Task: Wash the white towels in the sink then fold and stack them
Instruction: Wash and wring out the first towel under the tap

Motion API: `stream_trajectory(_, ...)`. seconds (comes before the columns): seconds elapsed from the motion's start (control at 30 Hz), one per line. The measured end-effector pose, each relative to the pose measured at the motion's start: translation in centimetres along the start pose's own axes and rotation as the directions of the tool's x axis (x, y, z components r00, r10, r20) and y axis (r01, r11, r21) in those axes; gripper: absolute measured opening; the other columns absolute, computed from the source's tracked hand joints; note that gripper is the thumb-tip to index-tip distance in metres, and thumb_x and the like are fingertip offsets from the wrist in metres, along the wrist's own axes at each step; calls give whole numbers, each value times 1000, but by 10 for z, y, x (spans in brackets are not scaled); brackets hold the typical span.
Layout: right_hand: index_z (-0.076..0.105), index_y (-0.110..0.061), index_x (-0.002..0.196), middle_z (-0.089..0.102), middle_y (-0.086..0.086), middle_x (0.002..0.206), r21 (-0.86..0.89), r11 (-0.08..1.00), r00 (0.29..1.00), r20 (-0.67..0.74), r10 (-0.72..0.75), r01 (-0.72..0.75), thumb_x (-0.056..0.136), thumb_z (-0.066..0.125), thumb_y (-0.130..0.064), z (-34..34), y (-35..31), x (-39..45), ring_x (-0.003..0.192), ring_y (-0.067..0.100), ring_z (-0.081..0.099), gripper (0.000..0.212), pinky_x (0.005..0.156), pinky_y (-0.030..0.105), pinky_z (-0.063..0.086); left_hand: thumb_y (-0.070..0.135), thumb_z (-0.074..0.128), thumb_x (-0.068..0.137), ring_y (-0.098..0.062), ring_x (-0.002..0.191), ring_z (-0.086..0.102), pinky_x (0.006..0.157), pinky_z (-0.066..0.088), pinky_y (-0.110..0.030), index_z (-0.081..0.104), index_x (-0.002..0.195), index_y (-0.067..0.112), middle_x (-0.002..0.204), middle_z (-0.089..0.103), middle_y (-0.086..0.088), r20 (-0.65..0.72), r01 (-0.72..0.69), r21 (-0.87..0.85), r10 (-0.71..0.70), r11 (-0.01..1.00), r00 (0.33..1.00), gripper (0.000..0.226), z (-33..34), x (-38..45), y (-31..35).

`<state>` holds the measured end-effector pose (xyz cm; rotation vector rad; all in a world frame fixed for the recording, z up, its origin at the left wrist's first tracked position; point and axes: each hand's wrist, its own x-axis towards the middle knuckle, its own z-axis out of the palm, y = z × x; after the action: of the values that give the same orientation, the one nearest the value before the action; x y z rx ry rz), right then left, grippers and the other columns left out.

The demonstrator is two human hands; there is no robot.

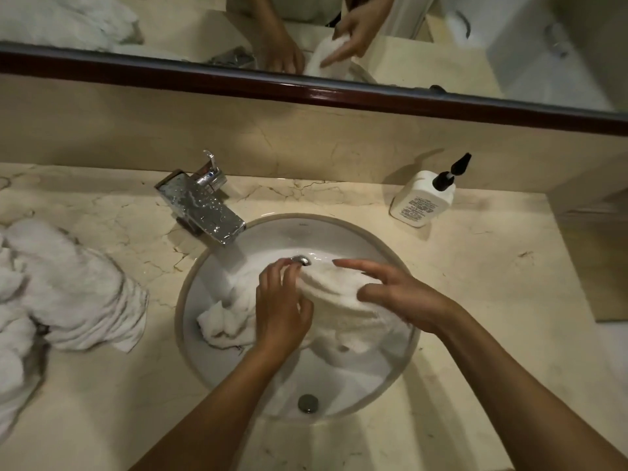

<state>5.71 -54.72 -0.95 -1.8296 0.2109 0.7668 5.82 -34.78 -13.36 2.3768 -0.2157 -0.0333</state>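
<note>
A towel (326, 294) lay bunched in the sink (384, 379), under the fingers (353, 266) of both hands. The left hand (280, 314) sat just left of the right hand (404, 297). The tap (204, 205) stood behind and left of the fingers, the bottle (421, 198) behind and right. Well left of the fingers, more towels (64, 300) lay heaped on the surface (492, 300).

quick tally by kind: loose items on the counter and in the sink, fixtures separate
Towel in the sink: 1
Towel pile on the counter: 1 heap, number of towels in it unclear
Pump bottle: 1
Faucet: 1
Total: 3 loose items, 1 fixture
</note>
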Motion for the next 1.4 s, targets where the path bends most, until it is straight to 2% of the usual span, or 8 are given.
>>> stream_trajectory(0.1,67,-33,123,65,-16,126,-69,997,997,71,-27,32,77,50,-11,-9,-7,-8,114,-2,59,54,91,16,50,34,70,70,-24,141,37,110,37,-39,37,149,25,153,41,-3,391,-27,-173,94,984,915,86,-4,31,-3)
stream_trajectory(0.23,67,-34,112,70,2,107,-199,978,997,38,-62,68,73,46,-14,-23,-8,-12,94,14,63,49,78,29,49,36,63,66,-16,84,63,78,52,-39,66,100,29,90,69,2,778,22,-168,119,986,617,35,-7,49,5)
stream_trajectory(0.47,51,-43,125,62,-2,123,-576,801,984,-45,170,-164,81,58,-49,-49,12,-12,105,19,59,45,90,35,48,20,73,83,-27,110,59,85,44,-32,62,120,10,119,64,-8,619,89,-45,-42,995,784,40,-23,52,-7)
stream_trajectory(0.6,61,-27,112,57,-12,92,-829,542,990,-119,70,-138,95,56,-55,-30,20,5,89,18,56,33,70,32,42,36,53,98,-30,121,54,90,41,-33,50,135,10,130,59,-12,723,199,159,-251,967,644,45,-34,55,-4)
stream_trajectory(0.73,66,-20,107,66,-3,90,-640,769,932,-281,-231,-3,104,51,-33,-29,30,12,86,22,61,20,71,37,45,42,53,75,-21,77,57,70,39,-32,65,80,16,77,62,-1,696,403,-76,-241,912,677,30,-51,53,-15)
stream_trajectory(0.87,65,-5,101,62,8,95,-434,898,878,-453,-152,-68,104,50,-21,-35,35,18,90,24,56,21,79,37,42,32,70,73,-16,82,67,76,49,-29,71,103,24,94,72,1,580,496,-388,-213,776,786,32,-54,50,-26)
stream_trajectory(1.07,65,-9,98,65,3,89,-84,990,838,-542,52,-117,104,49,-23,-38,42,23,85,22,59,22,80,39,47,60,65,72,-4,55,51,53,34,-25,62,59,29,54,57,11,730,285,54,-232,957,642,33,-48,46,-41)
stream_trajectory(1.4,61,-19,109,61,-1,96,93,996,681,-730,60,12,98,61,-22,-66,39,31,84,17,60,11,67,22,50,16,59,98,-21,93,73,78,54,-31,71,113,13,102,77,-6,591,559,-565,-174,607,788,19,-68,61,21)
